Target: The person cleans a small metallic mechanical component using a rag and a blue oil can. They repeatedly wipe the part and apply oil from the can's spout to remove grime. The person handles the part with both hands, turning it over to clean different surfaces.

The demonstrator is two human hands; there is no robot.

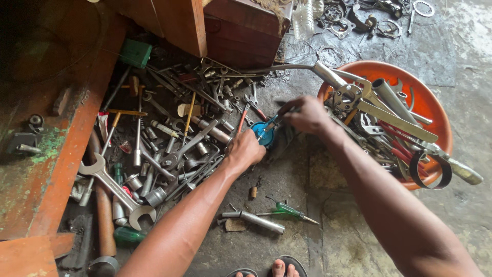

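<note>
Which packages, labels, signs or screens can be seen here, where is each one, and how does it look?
Green box: upper left, beside the wooden bench, at the edge of the tool pile; small, rectangular, plain green, any print too small to tell.
No signs or screens are in view.

round part (262, 134): blue | basin (438, 115): orange | screwdriver handle (285, 209): green | box (136, 53): green | wrench (115, 189): silver

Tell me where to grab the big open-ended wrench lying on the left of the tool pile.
Probably best by the bare middle of the big wrench shaft, coming from above. It lies flat and diagonal, with its jaws at either end; the lower jaw rests among sockets, so the mid-shaft offers the clearest flat sides for fingers.
</note>
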